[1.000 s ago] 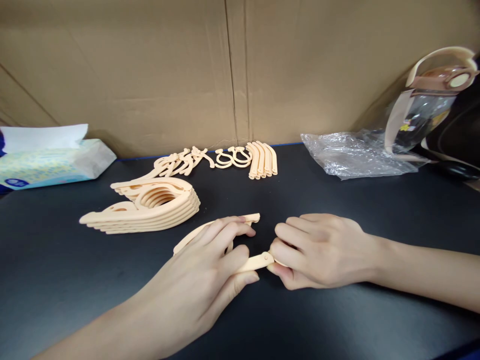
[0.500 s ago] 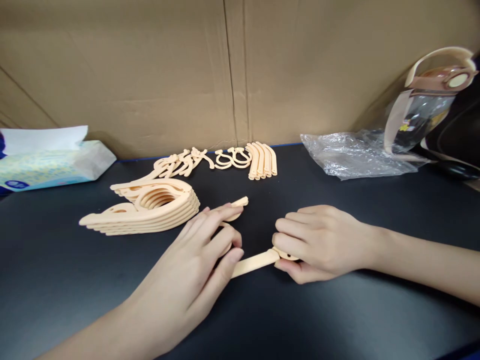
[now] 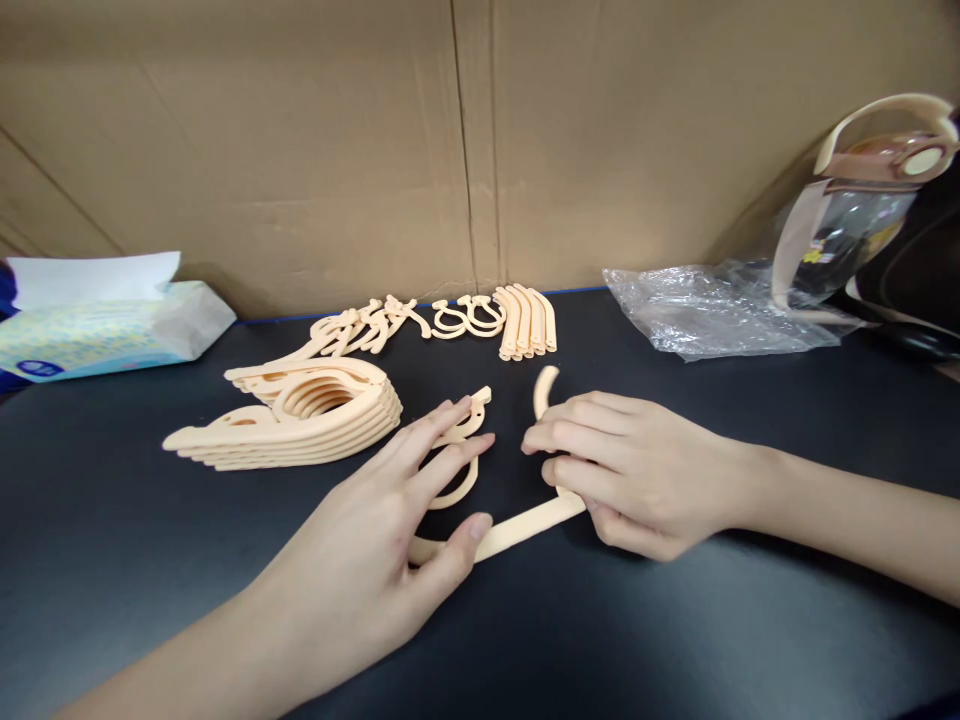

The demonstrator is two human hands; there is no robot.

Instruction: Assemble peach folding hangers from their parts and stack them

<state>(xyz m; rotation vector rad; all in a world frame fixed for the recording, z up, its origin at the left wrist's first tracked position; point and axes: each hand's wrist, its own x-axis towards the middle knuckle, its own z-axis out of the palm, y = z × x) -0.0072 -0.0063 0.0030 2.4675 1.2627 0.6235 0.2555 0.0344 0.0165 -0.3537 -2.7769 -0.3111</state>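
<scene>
A cream plastic folding clothes hanger (image 3: 529,526) lies on the dark table between my hands, its long bar pointing right. My left hand (image 3: 375,510) rests over its left part with fingers spread, the thumb lying across the bar. Between those fingers a round loop and a short end piece show. At the bar's right end, my right hand (image 3: 630,470) is closed around a curved cream piece (image 3: 546,390), whose tip sticks up past the fingers. The joint between that piece and the bar is mostly hidden by my right fingers.
Left of my hands sits a stack of folded hangers (image 3: 300,430). Behind lie loose cream hooks (image 3: 367,325), rings (image 3: 469,318) and curved strips (image 3: 527,322). A tissue pack (image 3: 112,320) is at left; a plastic bag (image 3: 697,310) and water bottle (image 3: 855,220) at right. Cardboard (image 3: 337,150) stands behind.
My right hand has turned, and the curved piece now points up beyond its fingers. My left fingers have spread and straightened, showing more of the hanger's loop.
</scene>
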